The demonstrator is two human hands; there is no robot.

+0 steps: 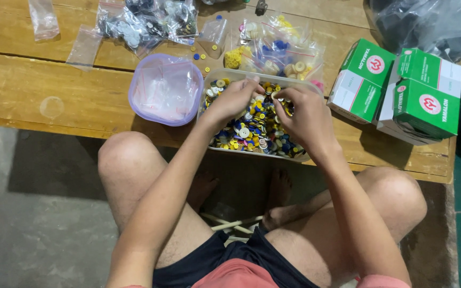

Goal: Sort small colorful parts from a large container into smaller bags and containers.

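Sorting through clear rectangular plastic tub (213, 80) of mixed coloured buttons (252, 130) on wooden worktop (38, 90); left hand (231, 100) grip spread, right hand (302, 114) grip pinching button, apparently. Next likely needs colour match.

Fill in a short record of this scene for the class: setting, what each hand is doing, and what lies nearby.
setting: wooden table, person seated at it
left hand: left hand reaching into the clear tub of mixed buttons
right hand: right hand over the same tub, fingertips among the buttons
left of tub: purple bowl holding small clear bags
behind tub: bags of sorted buttons
right side: green and white boxes
held items: too small to tell
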